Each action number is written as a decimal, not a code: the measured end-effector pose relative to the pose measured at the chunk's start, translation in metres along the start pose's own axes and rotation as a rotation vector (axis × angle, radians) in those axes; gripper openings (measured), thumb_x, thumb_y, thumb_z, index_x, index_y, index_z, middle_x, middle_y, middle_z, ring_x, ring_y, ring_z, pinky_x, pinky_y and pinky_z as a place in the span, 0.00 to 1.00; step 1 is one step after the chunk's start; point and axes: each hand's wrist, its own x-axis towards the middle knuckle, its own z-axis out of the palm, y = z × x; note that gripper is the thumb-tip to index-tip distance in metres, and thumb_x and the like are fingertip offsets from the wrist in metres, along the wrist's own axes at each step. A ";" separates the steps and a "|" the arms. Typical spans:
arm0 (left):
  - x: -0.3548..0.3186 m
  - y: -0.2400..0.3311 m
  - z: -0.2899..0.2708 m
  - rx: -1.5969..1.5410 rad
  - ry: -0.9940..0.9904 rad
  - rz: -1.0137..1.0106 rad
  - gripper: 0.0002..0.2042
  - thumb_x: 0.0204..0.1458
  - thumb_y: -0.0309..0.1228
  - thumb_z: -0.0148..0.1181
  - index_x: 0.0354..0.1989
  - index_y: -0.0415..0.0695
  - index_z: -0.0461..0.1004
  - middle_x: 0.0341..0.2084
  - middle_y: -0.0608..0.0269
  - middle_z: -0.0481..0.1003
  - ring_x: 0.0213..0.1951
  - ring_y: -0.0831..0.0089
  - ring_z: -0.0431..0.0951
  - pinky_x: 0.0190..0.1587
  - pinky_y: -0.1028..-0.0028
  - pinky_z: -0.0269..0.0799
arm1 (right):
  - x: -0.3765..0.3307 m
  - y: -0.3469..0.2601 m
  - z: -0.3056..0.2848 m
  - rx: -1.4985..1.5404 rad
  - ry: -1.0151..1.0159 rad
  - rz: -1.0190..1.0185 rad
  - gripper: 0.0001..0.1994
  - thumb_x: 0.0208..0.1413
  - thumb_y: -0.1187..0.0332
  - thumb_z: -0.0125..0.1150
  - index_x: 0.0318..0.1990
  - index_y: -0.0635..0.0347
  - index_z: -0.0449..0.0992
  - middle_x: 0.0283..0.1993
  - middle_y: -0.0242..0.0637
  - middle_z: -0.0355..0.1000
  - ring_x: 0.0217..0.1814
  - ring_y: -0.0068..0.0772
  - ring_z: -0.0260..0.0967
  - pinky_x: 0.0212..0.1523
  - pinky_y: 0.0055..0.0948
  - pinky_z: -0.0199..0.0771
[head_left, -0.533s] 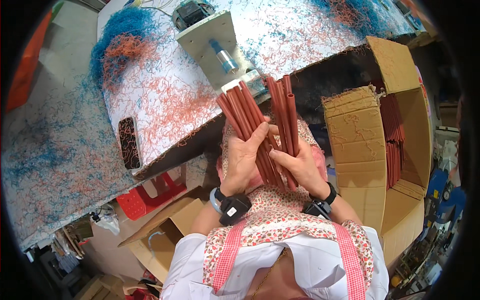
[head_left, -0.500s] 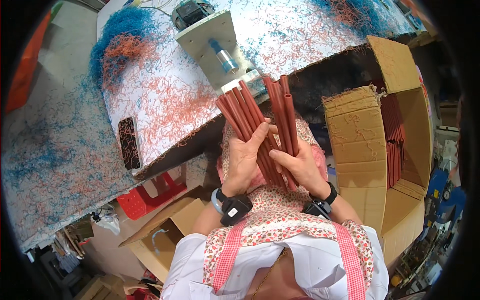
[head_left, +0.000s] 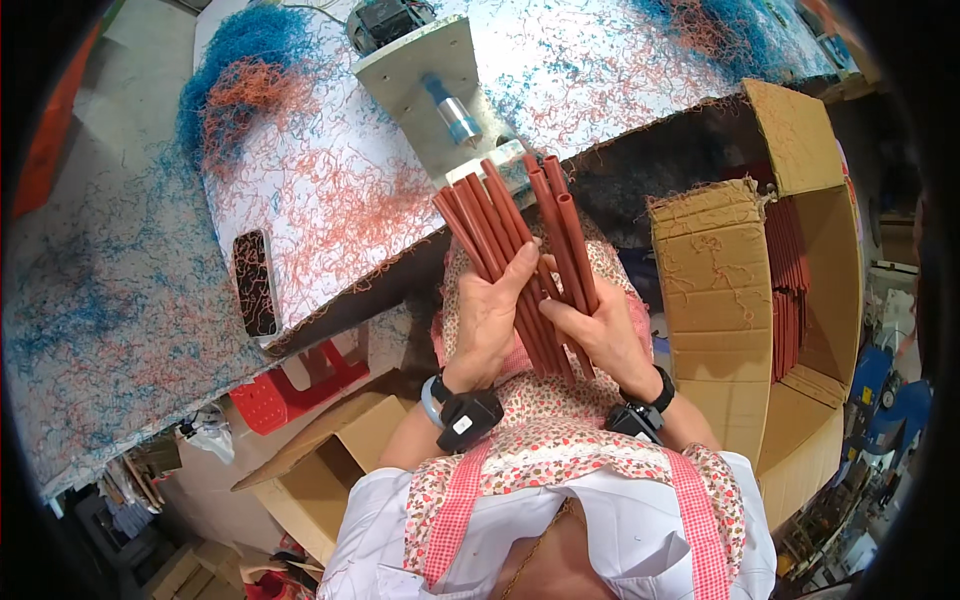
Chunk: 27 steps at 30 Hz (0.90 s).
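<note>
Both my hands hold reddish-brown plastic tubes above my lap, in front of the table edge. My left hand (head_left: 491,308) is closed round the larger bundle of tubes (head_left: 487,225), thumb across its front. A smaller bundle of tubes (head_left: 566,235) is gripped by my right hand (head_left: 603,335), its thumb reaching toward the left bundle. The upper ends fan apart in a V, and the lower ends come together between my palms. Just beyond the tube tips stands a small motor-driven machine (head_left: 420,85) with a metal spindle (head_left: 457,121) on a pale bracket.
Curly blue and orange shavings (head_left: 250,85) litter the white tabletop (head_left: 325,130). A phone (head_left: 256,284) lies near the table's front edge. At right, an open cardboard box (head_left: 715,300) contains more tubes (head_left: 788,285). Below left are a red plastic stool (head_left: 290,390) and another open box (head_left: 335,455).
The right-hand bundle has shifted slightly left and tilted, bringing its upper ends closer to the left bundle. Both hands keep their grip.
</note>
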 end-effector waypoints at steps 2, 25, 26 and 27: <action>0.004 -0.002 -0.003 -0.013 -0.045 0.035 0.13 0.58 0.29 0.59 0.49 0.39 0.73 0.41 0.63 0.77 0.40 0.78 0.77 0.45 0.76 0.74 | 0.007 0.000 0.003 0.003 0.005 0.008 0.17 0.55 0.74 0.58 0.53 0.65 0.72 0.32 0.30 0.73 0.27 0.15 0.65 0.27 0.19 0.67; 0.016 0.008 0.000 0.028 -0.012 0.034 0.13 0.57 0.32 0.60 0.45 0.36 0.74 0.31 0.61 0.78 0.32 0.76 0.78 0.37 0.76 0.74 | 0.009 0.006 -0.005 0.103 -0.052 0.077 0.17 0.54 0.74 0.59 0.52 0.65 0.71 0.29 0.28 0.69 0.23 0.14 0.62 0.22 0.19 0.64; 0.018 0.010 -0.001 0.016 -0.021 0.032 0.12 0.57 0.31 0.60 0.44 0.37 0.74 0.31 0.61 0.78 0.32 0.76 0.78 0.38 0.76 0.74 | 0.008 0.003 -0.005 0.101 -0.052 0.077 0.17 0.54 0.74 0.59 0.52 0.65 0.71 0.29 0.28 0.69 0.23 0.14 0.62 0.22 0.19 0.64; 0.019 0.011 -0.002 0.005 -0.027 0.033 0.11 0.57 0.31 0.61 0.44 0.37 0.74 0.31 0.61 0.78 0.32 0.77 0.78 0.38 0.76 0.74 | 0.007 -0.001 -0.005 0.082 -0.046 0.086 0.17 0.54 0.74 0.59 0.52 0.65 0.71 0.29 0.28 0.70 0.24 0.14 0.63 0.23 0.19 0.64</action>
